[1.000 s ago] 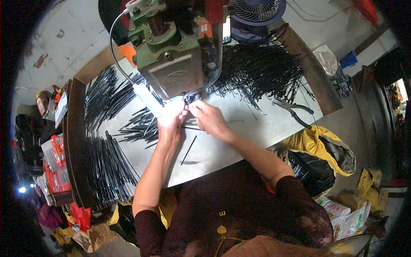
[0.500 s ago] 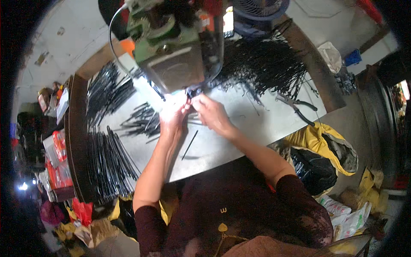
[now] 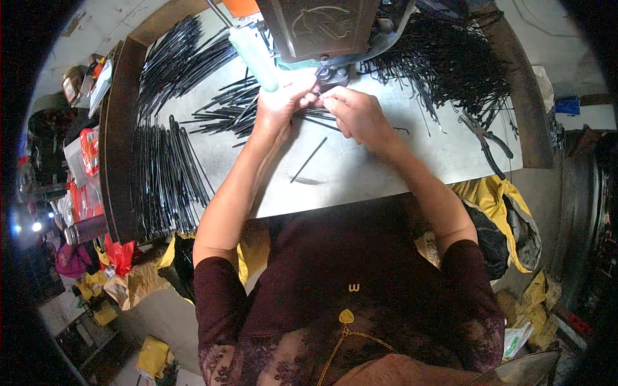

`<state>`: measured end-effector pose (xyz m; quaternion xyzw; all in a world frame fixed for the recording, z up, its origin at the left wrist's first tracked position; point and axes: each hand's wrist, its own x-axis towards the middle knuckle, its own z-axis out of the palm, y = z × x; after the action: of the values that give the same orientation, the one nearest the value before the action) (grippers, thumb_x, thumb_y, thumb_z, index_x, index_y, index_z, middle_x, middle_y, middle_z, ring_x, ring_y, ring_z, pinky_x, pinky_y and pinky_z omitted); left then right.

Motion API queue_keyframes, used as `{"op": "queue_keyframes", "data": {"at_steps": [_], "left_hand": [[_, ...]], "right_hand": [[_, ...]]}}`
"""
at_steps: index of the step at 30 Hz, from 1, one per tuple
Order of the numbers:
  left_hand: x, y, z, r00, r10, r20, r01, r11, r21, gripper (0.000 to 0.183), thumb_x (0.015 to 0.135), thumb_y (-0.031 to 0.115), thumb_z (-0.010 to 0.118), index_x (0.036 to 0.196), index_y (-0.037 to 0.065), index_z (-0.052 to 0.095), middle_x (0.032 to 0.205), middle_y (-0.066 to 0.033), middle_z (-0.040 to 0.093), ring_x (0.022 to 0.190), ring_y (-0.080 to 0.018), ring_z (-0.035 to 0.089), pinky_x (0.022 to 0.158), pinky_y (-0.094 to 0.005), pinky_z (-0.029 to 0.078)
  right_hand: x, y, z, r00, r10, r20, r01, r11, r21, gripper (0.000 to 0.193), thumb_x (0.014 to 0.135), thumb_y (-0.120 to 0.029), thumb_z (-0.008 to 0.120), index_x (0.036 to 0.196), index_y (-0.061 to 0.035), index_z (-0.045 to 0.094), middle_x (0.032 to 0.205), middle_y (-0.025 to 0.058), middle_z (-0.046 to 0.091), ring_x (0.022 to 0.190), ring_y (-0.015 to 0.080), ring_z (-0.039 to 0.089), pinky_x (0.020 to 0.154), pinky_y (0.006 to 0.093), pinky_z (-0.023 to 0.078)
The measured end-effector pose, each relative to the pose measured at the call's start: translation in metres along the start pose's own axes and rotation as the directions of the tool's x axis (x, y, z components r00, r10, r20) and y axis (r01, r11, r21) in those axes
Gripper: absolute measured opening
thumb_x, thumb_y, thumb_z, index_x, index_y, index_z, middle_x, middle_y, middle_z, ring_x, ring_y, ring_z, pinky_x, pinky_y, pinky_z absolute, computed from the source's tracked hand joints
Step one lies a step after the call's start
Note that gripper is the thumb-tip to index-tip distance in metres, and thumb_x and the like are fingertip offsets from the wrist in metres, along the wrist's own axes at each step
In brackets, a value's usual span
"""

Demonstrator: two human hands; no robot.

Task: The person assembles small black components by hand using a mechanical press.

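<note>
I have the pale metal tabletop (image 3: 283, 196) stretched across the upper half of my view, walled by a brown rim (image 3: 120, 167) at nine o'clock. At twelve stands a machine (image 3: 322, 29), with a pale green tube (image 3: 254, 58) slanting down beside it. Under the machine, near twelve, I see the left hand (image 3: 283, 100); the right hand (image 3: 364, 119) is toward one. Their fingertips come close together in glare, and I cannot tell how tightly they close or what they hold.

The nearest black rods (image 3: 232, 112) fan out just beside the left hand, toward half past ten. One loose rod (image 3: 309, 159) lies below the hands at twelve. Another bundle (image 3: 168, 177) lies at nine, and a tangled heap (image 3: 444, 58) at half past one. Dark-handled pliers (image 3: 486, 141) rest near two.

Around the tabletop, a yellow sack (image 3: 492, 190) sags at three, a red bag (image 3: 119, 254) at half past eight, and a yellow bundle (image 3: 154, 356) on the grey floor (image 3: 145, 312) at half past seven.
</note>
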<state>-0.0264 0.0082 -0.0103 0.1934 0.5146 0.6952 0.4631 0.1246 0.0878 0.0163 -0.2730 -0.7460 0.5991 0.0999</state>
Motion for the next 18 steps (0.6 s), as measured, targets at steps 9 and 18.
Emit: {"op": "queue_keyframes", "data": {"at_steps": [9, 18], "left_hand": [[-0.004, 0.0, 0.004, 0.998, -0.06, -0.018, 0.061, 0.998, 0.031, 0.023, 0.086, 0.01, 0.062, 0.106, 0.0, 0.061, 0.082, -0.0022, 0.063, 0.066, -0.0056, 0.055, 0.057, -0.0151, 0.043], [-0.004, -0.002, 0.004, 0.998, -0.005, -0.057, 0.006, 1.0, 0.008, 0.021, 0.078, 0.01, 0.07, 0.095, -0.001, 0.065, 0.079, -0.0047, 0.065, 0.064, -0.0091, 0.059, 0.057, -0.0174, 0.047]], "right_hand": [[0.006, 0.007, 0.002, 0.973, -0.027, -0.228, 0.058, 0.99, 0.13, 0.023, 0.094, -0.019, 0.048, 0.1, -0.003, 0.064, 0.049, -0.0025, 0.043, 0.039, 0.0049, 0.037, 0.037, 0.0212, 0.027], [0.007, 0.01, 0.0, 0.976, -0.059, -0.208, 0.09, 0.986, 0.142, 0.023, 0.093, -0.019, 0.048, 0.102, -0.0041, 0.064, 0.05, -0.0033, 0.043, 0.041, 0.0042, 0.036, 0.037, 0.0208, 0.026]]}}
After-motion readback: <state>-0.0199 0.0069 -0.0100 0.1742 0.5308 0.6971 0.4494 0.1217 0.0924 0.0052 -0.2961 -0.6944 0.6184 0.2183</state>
